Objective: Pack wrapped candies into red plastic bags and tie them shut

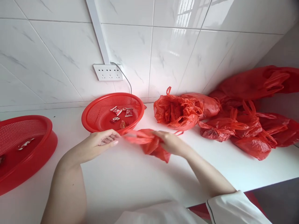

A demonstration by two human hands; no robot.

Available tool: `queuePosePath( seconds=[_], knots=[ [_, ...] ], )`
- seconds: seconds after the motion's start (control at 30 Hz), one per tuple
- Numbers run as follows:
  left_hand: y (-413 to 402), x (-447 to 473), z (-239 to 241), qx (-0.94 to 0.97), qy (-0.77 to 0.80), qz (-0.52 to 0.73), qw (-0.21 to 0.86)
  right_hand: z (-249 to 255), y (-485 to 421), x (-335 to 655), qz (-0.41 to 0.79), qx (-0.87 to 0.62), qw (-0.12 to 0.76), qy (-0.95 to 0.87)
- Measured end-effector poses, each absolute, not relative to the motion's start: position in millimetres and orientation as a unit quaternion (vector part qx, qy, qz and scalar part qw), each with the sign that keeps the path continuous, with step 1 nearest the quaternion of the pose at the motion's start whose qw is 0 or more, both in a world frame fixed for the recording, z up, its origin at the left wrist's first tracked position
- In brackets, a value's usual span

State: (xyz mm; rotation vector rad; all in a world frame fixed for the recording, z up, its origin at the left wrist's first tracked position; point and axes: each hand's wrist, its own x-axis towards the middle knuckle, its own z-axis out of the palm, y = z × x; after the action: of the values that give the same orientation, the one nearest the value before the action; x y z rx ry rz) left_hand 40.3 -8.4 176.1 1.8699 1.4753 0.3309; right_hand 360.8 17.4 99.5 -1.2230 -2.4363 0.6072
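A small red plastic bag (pixel 149 143) hangs stretched between my two hands just above the white counter (pixel 130 177). My left hand (pixel 102 140) pinches one edge of the bag with curled fingers. My right hand (pixel 170 142) grips the other side, fingers closed on the crumpled plastic. Right behind the hands stands a red mesh basket (pixel 93 116) with several wrapped candies (pixel 120 115) lying in it.
A larger red basket (pixel 35 149) with a few candies sits at the left edge. A heap of filled red plastic bags (pixel 229 121) lies at the right against the tiled wall. A wall socket (pixel 107 72) with a cable is above the basket.
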Motion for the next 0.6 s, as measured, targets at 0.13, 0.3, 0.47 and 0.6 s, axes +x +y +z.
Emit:
queuePosePath(
  seconds=[0.13, 0.3, 0.47, 0.6],
  knots=[
    [-7, 36, 175, 0.727, 0.575, 0.13, 0.351, 144, 20, 462, 0.096, -0.651, 0.237, -0.714],
    [-8, 37, 175, 0.724, 0.574, 0.13, 0.36, 146, 54, 586, -0.137, -0.824, 0.253, -0.488],
    [-8, 39, 173, 0.73, 0.571, 0.124, 0.355, 95, 97, 654, -0.156, -0.865, 0.295, -0.375],
    [-8, 40, 173, 0.728, 0.573, 0.12, 0.357, 71, 107, 658, -0.074, -0.91, 0.224, -0.341]
  ],
)
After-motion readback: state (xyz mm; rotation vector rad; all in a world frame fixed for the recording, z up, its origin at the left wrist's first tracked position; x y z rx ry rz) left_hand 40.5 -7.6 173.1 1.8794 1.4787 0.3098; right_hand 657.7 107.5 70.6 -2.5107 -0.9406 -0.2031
